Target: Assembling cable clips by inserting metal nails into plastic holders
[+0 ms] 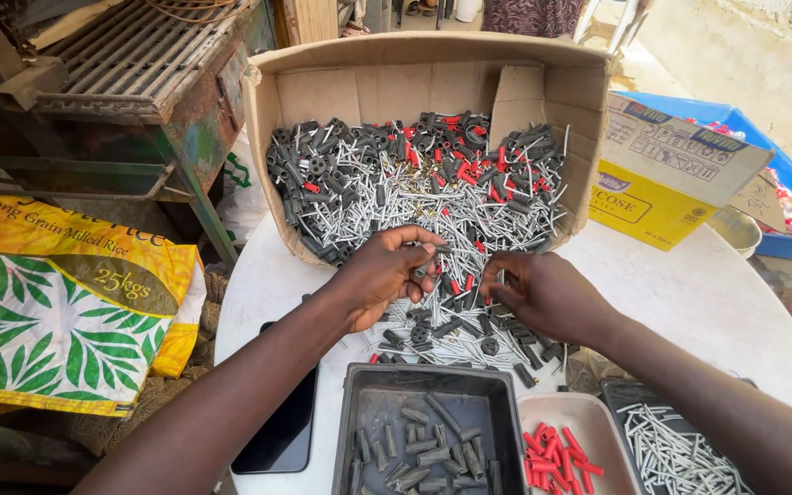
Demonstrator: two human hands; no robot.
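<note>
Nearest on the white bench (717, 302) stand a dark tray (428, 431) of grey plugs, a pale tray (566, 449) of red plugs and a tray of nails (680, 454). Above them the left hand (382, 275) pinches a grey plug (425, 269) between curled fingertips, while the right hand (547, 293), fingers bent down, touches the mixed pile (456, 321); whether it grips anything is hidden. Behind, a tipped cardboard box (433, 73) spills more.

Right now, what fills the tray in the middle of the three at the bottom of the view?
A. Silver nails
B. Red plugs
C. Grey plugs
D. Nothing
B. The pale middle tray holds a small heap of red plugs; grey plugs lie in the dark tray to its left, and silver nails in the tray to its right.
</note>
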